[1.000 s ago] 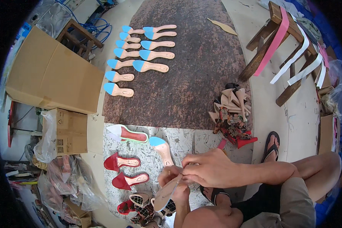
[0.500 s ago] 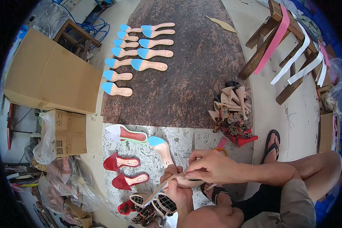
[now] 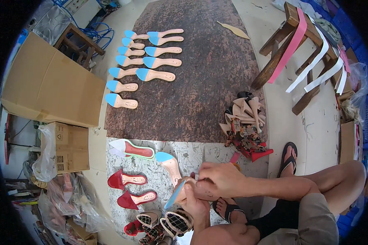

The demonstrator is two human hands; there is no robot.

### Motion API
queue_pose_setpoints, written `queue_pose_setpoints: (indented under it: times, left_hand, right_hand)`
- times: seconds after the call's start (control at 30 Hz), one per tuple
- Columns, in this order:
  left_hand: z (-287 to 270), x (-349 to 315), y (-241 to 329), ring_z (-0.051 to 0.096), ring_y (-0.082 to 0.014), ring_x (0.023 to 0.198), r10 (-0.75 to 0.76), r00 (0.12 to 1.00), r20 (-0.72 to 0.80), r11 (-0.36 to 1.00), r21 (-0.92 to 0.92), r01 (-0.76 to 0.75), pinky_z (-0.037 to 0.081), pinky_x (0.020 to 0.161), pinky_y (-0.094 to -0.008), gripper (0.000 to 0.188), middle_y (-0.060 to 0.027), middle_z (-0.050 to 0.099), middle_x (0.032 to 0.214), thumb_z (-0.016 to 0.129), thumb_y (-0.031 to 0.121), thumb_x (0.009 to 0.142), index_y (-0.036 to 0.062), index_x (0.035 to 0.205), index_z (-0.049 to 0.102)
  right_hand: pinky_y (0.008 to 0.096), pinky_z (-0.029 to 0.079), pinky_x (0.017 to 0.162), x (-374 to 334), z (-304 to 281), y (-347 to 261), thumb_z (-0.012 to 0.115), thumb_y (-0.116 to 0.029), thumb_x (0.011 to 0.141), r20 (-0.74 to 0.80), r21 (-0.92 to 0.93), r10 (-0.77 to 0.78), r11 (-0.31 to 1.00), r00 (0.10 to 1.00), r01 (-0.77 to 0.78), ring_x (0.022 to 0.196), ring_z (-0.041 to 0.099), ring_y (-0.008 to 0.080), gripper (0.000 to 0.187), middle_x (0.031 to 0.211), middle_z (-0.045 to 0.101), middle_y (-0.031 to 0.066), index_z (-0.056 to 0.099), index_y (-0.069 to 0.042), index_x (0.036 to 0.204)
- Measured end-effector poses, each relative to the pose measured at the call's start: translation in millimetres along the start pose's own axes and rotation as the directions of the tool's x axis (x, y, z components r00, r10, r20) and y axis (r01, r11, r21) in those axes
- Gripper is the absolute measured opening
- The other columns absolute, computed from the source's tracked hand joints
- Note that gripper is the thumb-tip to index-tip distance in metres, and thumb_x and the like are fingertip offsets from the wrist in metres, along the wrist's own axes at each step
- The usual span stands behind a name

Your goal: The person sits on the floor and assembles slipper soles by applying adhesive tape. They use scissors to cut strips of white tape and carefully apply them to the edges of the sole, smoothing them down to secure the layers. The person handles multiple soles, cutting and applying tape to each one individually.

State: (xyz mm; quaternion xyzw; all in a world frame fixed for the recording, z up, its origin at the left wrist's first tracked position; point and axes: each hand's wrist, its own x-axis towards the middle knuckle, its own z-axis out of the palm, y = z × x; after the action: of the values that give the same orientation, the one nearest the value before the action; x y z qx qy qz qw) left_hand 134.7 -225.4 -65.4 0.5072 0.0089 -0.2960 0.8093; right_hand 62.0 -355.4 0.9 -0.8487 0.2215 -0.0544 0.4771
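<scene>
My left hand (image 3: 197,206) grips a beige shoe insole with a light-blue toe (image 3: 175,197), tilted over the white worktop. Closed fingers of my right hand (image 3: 223,179) press against its heel part; what they pinch is hidden. Just beyond my hands lies another beige insole with a blue toe (image 3: 170,166), flat on the worktop. To its left are a green-edged insole with a pale pointed toe (image 3: 138,150) and two red pointed shoe pieces, an upper one (image 3: 129,179) and a lower one (image 3: 138,199).
Several blue-toed insoles (image 3: 155,75) lie in two columns on the dark brown board (image 3: 208,98). Heels and patterned pieces (image 3: 245,126) are heaped at its right. Near me stand mesh shoes (image 3: 178,222). A wooden stool (image 3: 270,53) bears pink and white strips; cardboard boxes (image 3: 53,81) stand left.
My right hand has curled from a visible pinch into a closed grip over the heel part. The held insole has turned, showing more blue toe. The whole view has shifted slightly.
</scene>
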Motion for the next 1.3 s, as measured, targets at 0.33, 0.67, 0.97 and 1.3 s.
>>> queue_pose_setpoints:
  times: [0.33,0.67,0.97,1.3]
  left_hand:
    - [16,-1,-2,0.060,-0.0180,0.096,0.052,0.997,-0.057,0.998,0.029,-0.051,0.050,0.086,-0.0324,0.022,-0.0100,0.061,0.104,0.060,0.014,0.095,-0.0046,0.106,0.058]
    - [-3,10,-9,0.055,-0.0293,0.120,-0.112,0.983,0.144,0.994,0.020,0.110,0.043,0.105,-0.0465,0.050,-0.0187,0.053,0.132,0.061,0.025,0.094,-0.0023,0.132,0.044]
    - [-25,32,14,0.037,-0.0297,0.138,-0.318,0.869,0.379,0.855,-0.282,0.436,0.035,0.111,-0.0439,0.089,-0.0188,0.032,0.153,0.040,0.064,0.095,-0.0014,0.151,0.020]
    - [-21,31,20,0.055,-0.0372,0.121,-0.511,0.822,0.253,0.822,-0.136,0.553,0.046,0.102,-0.0472,0.032,-0.0246,0.057,0.127,0.055,0.021,0.093,-0.0010,0.116,0.057]
  right_hand:
    - [0.0407,0.049,0.061,-4,19,15,0.065,-0.018,0.087,-0.155,0.076,0.013,0.997,0.988,-0.002,0.073,0.064,0.0299,0.016,0.090,0.063,0.0070,0.064,-0.003,0.083]
    - [0.0443,0.048,0.065,0,17,37,0.059,-0.026,0.090,-0.013,0.155,0.099,0.983,0.995,-0.096,0.076,0.065,0.0346,0.027,0.086,0.065,0.0163,0.065,0.001,0.091]
    - [0.0360,0.046,0.061,6,8,36,0.060,-0.031,0.093,0.017,0.457,0.250,0.859,0.968,-0.230,0.067,0.060,0.0204,0.036,0.077,0.065,0.0139,0.066,0.004,0.095]
    - [0.0416,0.052,0.067,-13,-13,34,0.063,-0.026,0.090,0.124,0.040,0.008,0.999,0.992,-0.013,0.079,0.068,0.0311,0.029,0.086,0.066,0.0158,0.060,0.000,0.103]
